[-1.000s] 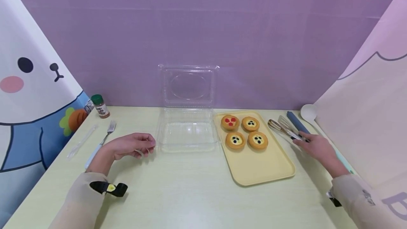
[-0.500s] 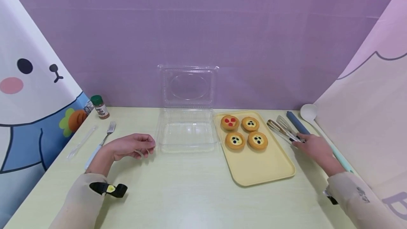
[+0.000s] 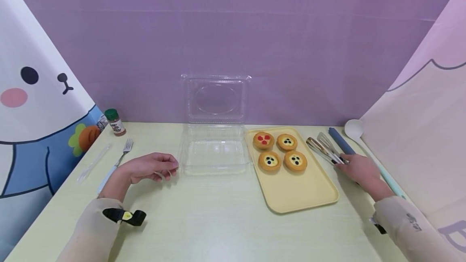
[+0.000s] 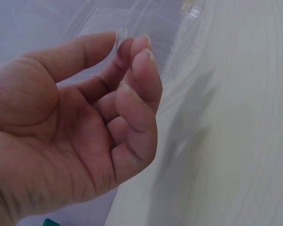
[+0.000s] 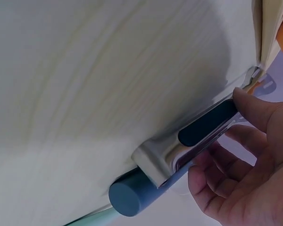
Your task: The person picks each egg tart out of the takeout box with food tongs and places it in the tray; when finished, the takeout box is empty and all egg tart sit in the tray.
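Since a second ago the right hand [image 3: 358, 170] has slid slightly forward along the tongs [image 3: 323, 148] beside the yellow tray [image 3: 302, 193].

Head view: left hand [image 3: 151, 167] rests loosely curled, holding nothing, near the clear box [image 3: 214, 151] on the table [image 3: 218, 221].

Right wrist view: thumb and fingers [image 5: 254, 110] pinch the tongs' handle [image 5: 205, 125].

Left hand [image 4: 70, 127] fills the frame from 9 o'clock, palm showing, fingers [image 4: 141, 80] loosely curled, holding nothing. Clear plastic container [image 4: 179, 42] at 12 o'clock, just beyond fingertips. Pale table [image 4: 236, 141] runs toward 3 o'clock.
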The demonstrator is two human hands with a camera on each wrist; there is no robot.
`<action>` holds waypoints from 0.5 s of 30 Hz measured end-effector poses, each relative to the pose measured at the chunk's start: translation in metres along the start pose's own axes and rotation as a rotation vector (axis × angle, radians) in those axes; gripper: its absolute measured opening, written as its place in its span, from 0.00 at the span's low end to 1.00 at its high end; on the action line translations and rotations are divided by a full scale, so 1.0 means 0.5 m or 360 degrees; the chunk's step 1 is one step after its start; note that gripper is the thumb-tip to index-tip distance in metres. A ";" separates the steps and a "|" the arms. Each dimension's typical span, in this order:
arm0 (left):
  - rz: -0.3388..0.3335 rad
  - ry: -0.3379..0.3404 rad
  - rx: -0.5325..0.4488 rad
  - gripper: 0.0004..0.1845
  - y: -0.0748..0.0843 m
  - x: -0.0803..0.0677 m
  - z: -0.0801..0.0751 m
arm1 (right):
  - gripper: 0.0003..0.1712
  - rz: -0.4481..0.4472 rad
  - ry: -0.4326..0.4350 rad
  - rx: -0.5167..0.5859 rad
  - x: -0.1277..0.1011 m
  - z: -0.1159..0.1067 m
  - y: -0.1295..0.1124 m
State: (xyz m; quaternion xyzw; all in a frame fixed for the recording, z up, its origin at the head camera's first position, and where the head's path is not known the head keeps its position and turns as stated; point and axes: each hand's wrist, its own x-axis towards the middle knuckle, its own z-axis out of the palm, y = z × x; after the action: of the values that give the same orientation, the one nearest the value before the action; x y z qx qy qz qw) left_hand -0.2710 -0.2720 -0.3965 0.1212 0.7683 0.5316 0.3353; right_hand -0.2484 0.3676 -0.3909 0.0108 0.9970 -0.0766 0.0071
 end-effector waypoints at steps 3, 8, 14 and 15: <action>-0.0005 0.0003 0.0007 0.22 0.001 0.000 0.000 | 0.33 -0.0003 0.0004 0.0005 0.001 0.002 0.002; -0.0006 0.0006 0.0013 0.22 0.002 0.000 0.001 | 0.35 -0.0022 0.0010 0.0006 0.004 0.004 0.006; -0.0025 0.0021 0.0005 0.22 0.004 -0.001 0.000 | 0.40 -0.0012 0.0005 0.0010 0.007 0.003 0.005; -0.0031 0.0027 0.0010 0.23 0.004 -0.002 -0.001 | 0.41 -0.0016 0.0007 0.0003 0.008 0.003 0.003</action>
State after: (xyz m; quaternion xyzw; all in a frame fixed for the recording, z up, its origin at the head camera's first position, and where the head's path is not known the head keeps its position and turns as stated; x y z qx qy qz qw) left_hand -0.2709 -0.2720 -0.3942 0.1102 0.7740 0.5269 0.3334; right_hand -0.2522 0.3688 -0.3924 0.0060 0.9970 -0.0775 0.0044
